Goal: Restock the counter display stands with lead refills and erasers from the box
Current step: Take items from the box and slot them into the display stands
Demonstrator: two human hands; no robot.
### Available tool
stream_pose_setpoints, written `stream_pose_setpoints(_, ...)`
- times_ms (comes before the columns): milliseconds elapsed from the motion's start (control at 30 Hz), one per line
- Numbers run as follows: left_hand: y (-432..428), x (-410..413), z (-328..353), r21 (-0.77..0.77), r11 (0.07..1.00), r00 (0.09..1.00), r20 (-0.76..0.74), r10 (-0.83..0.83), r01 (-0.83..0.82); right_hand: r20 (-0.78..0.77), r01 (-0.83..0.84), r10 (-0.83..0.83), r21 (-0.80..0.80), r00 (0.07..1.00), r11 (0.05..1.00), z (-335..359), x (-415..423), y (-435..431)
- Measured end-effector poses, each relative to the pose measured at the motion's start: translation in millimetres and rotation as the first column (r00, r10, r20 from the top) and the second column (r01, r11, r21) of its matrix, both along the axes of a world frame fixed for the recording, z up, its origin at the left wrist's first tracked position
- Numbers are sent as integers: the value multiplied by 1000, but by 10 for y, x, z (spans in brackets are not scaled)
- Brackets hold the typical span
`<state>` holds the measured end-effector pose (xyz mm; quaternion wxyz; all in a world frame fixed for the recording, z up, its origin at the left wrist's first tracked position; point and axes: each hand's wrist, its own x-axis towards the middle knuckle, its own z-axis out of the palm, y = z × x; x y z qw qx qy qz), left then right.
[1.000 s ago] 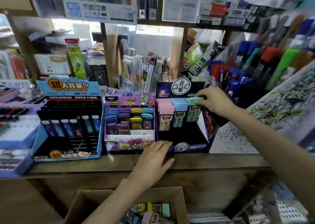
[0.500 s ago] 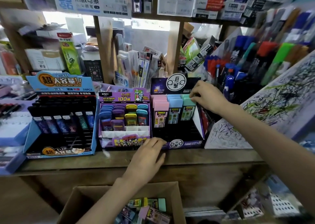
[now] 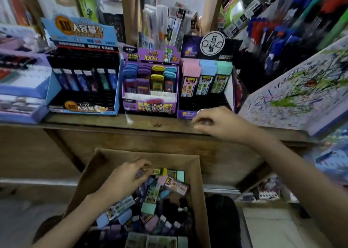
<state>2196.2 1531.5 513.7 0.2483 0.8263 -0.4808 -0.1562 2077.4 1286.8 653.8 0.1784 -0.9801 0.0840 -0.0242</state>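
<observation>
Fig.: restocking, pick phase. The left hand [image 3: 124, 180] is lowered into the cardboard box [image 3: 195, 174], fingers curled among the loose refill packs [image 3: 176, 184]; whether a pack is actually pinched cannot be told, since the fingertips are blurred and partly buried. The right hand [image 3: 220, 123] is held over the counter edge [image 3: 154, 125], fingers loosely bent w/ nothing seen between them, just below the front lip of the black/purple stand [image 3: 205, 104].

Stock location: mixed packs (pink, blue, mint caps) are heaped directly under and to the right of the left hand. Above the right hand, only the back row of the black/purple stand is filled (pink, blue, mint); the front tiers look vacant.

Risks, as judged:
1. Several packs may be dragged up together, since the heap is loose and interlocked; extras could be dropped outside the box.
2. A wrong item may be grabbed, because colours and types are jumbled, e.g. a pack meant for the purple stand [image 3: 149, 89] or blue stand [image 3: 82, 81] further left.
3. The black/purple stand may be nudged by the right hand, being very close to its lip.
</observation>
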Motion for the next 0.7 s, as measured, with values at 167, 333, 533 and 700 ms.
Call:
stream_pose_setpoints(167, 544, -119, -636, 152, 987, 974, -208, 91, -60, -274, 28, 44, 254, 961, 967, -1202, -144, 445)
stream_pose_setpoints(333, 879, -174, -956, 226, 974, 920, -382, 85, 4, -556, 161, 83, 377, 827, 912, -2231, -394, 834)
stream_pose_setpoints(533, 812, -334, -1187, 244, 970, 856, -505, 110, 19, -581, 191, -60, 168, 812, 967, -2678, -605, 1073)
stream_pose_setpoints(700, 550, -553, -1316, 247, 969, 848, -514, 127, 4, -528, 315, -157, 225, 835, 922, -2780, -611, 1125)
